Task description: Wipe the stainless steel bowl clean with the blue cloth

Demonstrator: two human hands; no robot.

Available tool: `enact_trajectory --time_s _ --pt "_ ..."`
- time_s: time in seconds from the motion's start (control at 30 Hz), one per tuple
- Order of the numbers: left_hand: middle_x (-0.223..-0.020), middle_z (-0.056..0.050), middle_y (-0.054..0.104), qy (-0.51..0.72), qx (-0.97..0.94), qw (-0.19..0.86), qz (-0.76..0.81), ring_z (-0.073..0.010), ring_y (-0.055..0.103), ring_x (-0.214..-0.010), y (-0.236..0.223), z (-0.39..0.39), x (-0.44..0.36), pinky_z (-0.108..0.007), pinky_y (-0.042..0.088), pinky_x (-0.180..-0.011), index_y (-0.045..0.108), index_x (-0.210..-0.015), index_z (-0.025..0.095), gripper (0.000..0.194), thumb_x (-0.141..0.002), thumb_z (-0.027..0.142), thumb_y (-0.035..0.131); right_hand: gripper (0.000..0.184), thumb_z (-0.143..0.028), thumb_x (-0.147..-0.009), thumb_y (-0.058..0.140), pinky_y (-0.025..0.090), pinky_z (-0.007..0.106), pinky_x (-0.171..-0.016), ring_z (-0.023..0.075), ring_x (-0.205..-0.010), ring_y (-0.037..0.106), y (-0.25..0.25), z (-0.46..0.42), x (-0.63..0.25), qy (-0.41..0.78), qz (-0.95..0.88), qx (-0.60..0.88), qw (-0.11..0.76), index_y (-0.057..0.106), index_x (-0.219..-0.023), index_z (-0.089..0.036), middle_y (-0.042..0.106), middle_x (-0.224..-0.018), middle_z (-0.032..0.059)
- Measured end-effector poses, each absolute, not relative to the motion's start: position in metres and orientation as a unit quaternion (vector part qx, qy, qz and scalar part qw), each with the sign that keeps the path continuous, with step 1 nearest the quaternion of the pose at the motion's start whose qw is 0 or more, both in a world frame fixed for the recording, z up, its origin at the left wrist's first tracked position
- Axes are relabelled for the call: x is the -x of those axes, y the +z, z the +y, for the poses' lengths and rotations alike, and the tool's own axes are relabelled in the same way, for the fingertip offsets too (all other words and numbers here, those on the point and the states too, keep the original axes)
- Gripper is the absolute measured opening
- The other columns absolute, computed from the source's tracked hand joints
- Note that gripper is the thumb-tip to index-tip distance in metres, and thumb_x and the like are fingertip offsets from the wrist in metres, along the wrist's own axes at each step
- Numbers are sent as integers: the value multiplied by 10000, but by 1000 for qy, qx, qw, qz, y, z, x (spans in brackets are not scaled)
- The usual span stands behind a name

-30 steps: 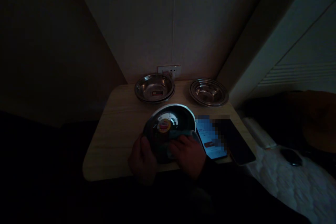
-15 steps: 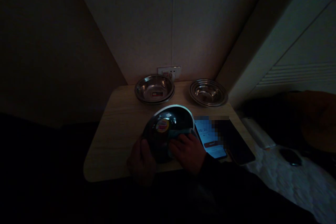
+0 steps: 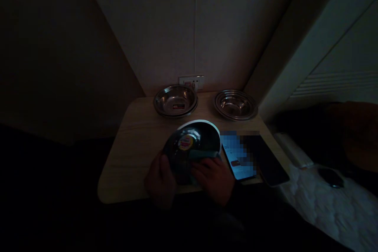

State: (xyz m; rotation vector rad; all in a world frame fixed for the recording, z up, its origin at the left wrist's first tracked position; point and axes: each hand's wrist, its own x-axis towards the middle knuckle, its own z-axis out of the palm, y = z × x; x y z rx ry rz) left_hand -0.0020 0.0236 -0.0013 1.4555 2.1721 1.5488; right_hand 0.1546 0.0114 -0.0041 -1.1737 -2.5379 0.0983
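A shiny metal bowl (image 3: 201,136) with a round yellow and red sticker is tilted over the front of the table, its underside facing me. My left hand (image 3: 160,181) grips the bowl's left edge, thumb on the outer side. Against the bowl's lower right side my right hand (image 3: 213,177) presses a teal cloth (image 3: 203,153), fingers closed over it. Dim light hides the bowl's lower part and much of the cloth.
Metal bowls (image 3: 175,102) with a label stand at the back left of the wooden table (image 3: 124,157); nested bowls (image 3: 235,105) stand back right. A lit phone (image 3: 236,157) and a dark phone (image 3: 270,163) lie at right. A wall socket (image 3: 191,82) is behind.
My right hand and the cloth have slid slightly down along the bowl. My left hand keeps its hold on the edge. The whole view has shifted a little.
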Motion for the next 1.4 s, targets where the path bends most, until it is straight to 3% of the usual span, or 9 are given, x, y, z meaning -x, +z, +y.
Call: enact_trajectory --time_s 0.1,0.23,0.63,0.9,1.0,1.17,1.4 --pt "-830 -71 700 501 -507 50 700 -150 637 -718 3 24 -1 -232 472 -624 664 -911 169 281 -825 343 462 225 -151 -839 481 347 366 -758 204 -915 489 1 19 -178 -9 -893 424 151 604 -1022 -197 632 -1116 38" --pt "-841 -68 705 502 -497 50 706 -148 643 -726 4 22 1 -227 476 -627 665 -921 169 282 -824 344 465 298 -145 -795 485 348 360 -775 214 -966 473 6 13 -189 5 -867 455 201 589 -1073 -175 616 -1145 57" --pt "-824 -53 701 513 -458 168 706 -160 633 -729 22 20 0 -237 491 -620 657 -853 178 341 -795 436 441 359 -111 -751 481 362 359 -778 217 -951 488 -3 -7 -158 52 -835 504 216 592 -1085 -181 619 -1146 44" --pt "-990 -92 650 550 -442 223 673 -192 612 -883 -1 -3 0 -268 493 -690 539 -1109 159 478 -763 485 491 391 -78 -734 489 401 355 -780 226 -946 483 -9 -4 -151 71 -822 518 227 575 -1108 -155 603 -1174 55" --pt "-1038 -108 629 551 -414 248 681 -196 602 -929 -12 -12 -6 -278 488 -734 530 -1071 160 439 -753 463 528 420 -63 -723 478 419 358 -794 228 -948 481 -11 -3 -150 75 -817 521 235 567 -1125 -143 599 -1178 63" --pt "-831 -78 652 528 -380 244 719 -177 618 -741 -15 -11 -8 -280 487 -627 544 -879 164 336 -749 474 530 474 -41 -690 452 445 349 -818 221 -962 498 -6 -5 -149 115 -816 508 250 553 -1142 -142 609 -1154 71" --pt "-709 -23 619 537 -425 173 708 -140 585 -647 -6 6 3 -251 466 -595 550 -781 180 273 -760 448 507 501 -50 -740 381 465 352 -841 208 -1047 525 9 -11 -166 175 -777 493 351 479 -1214 -179 606 -1116 81"
